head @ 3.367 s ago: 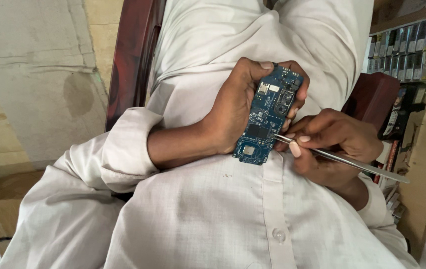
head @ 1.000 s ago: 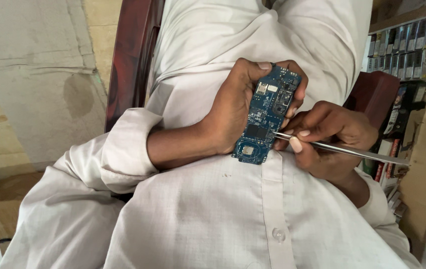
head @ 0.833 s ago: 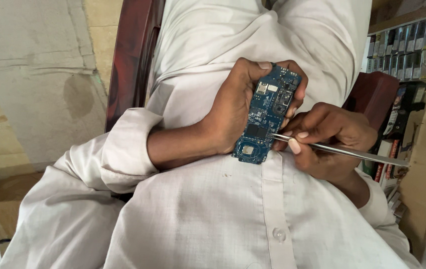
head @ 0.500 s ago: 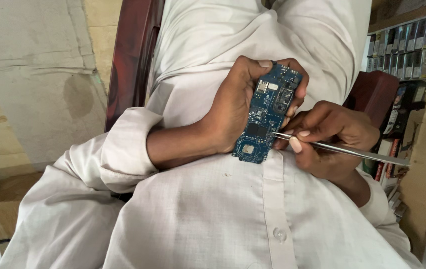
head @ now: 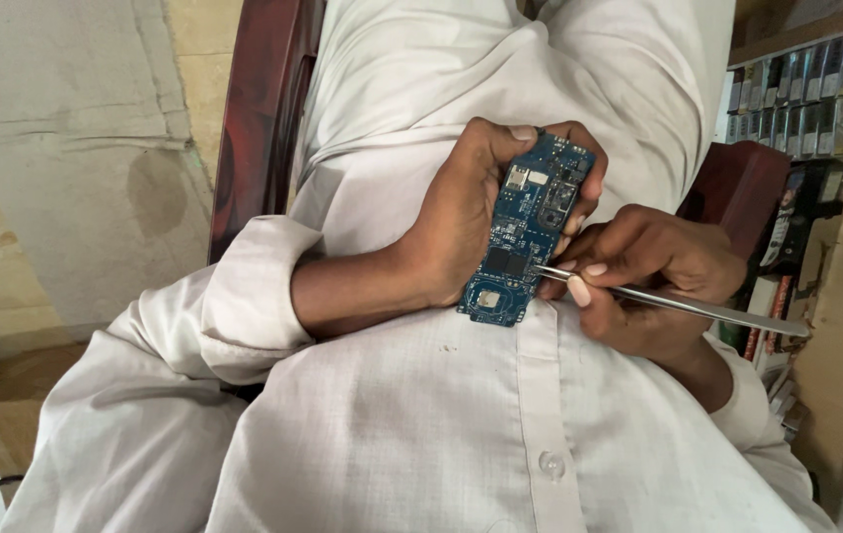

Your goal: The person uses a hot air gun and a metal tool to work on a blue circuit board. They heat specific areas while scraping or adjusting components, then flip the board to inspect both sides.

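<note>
With the left hand (head: 461, 222) clamped round the blue circuit board (head: 528, 232) and the right hand (head: 653, 271) pinching metal tweezers (head: 678, 304) at its three-o'clock edge — one slip of the tips could gouge a trace or flick a part loose.

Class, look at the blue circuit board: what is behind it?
Behind the blue circuit board sit the left hand, whose fingertips curl over its far edge, and white clothing. The board's back face is covered, so unseen.
</note>
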